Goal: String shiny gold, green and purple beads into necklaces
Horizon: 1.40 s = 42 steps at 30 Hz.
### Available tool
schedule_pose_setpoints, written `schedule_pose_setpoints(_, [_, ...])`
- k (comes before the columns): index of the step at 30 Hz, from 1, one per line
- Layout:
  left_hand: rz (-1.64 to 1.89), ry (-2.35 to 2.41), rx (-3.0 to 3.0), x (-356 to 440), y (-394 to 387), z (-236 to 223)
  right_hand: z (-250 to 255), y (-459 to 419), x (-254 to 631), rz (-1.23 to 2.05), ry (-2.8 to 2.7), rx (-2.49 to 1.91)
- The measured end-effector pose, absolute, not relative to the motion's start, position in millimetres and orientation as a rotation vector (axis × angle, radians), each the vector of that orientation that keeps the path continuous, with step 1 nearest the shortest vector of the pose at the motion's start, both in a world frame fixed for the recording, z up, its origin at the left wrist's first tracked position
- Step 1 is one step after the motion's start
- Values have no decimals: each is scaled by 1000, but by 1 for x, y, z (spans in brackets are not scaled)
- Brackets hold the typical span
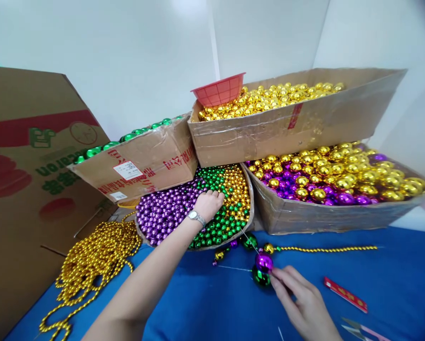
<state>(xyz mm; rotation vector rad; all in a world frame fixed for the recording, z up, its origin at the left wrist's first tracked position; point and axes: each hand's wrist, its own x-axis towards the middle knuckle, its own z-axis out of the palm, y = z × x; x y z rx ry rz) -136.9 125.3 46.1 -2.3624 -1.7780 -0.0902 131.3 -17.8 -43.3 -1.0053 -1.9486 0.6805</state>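
Observation:
My left hand (208,204), a watch at its wrist, is over a box of small beads, its fingers curled down and pressed together among green beads (212,232); whatever they grip is hidden. Purple beads (166,208) fill the left of that box, gold beads (238,189) its right. Between thumb and fingertips, my right hand (301,293) pinches a large shiny purple bead (264,262) above the blue cloth. A large green bead (261,276) hangs just below it. White string runs from these to a partly strung garland with a gold bead chain (329,248).
Cartons of green balls (127,137), gold balls (286,97) and mixed gold and purple balls (326,177) surround the bead box. A red basket (217,91) rests on one. Gold bead strands (98,260) lie left, a red packet (345,294) and scissors (361,329) right.

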Motion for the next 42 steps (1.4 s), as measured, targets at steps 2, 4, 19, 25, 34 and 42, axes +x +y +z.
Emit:
schedule_pose_setpoints(2, [-148, -1809, -2362, -139, 124, 47, -44, -15, 129, 676, -1949, -1005])
schedule_pose_setpoints(4, [-222, -1850, -2375, -141, 124, 48, -43, -14, 127, 677, -1945, -994])
schedule_pose_setpoints(19, [-2437, -2387, -2631, -115, 72, 49, -35, -10, 122, 677, -1926, -1055])
schedule_pose_setpoints(25, [-3222, -2425, -2316, -106, 58, 43, -37, -10, 120, 691, -1955, -1072])
schedule_pose_setpoints(34, [-3374, -2456, -2153, -99, 50, 43, -40, -11, 122, 721, -1971, -1079])
schedule_pose_setpoints(42, [-3498, -2459, -1889, -90, 47, 44, -41, -13, 122, 747, -1955, -1075])
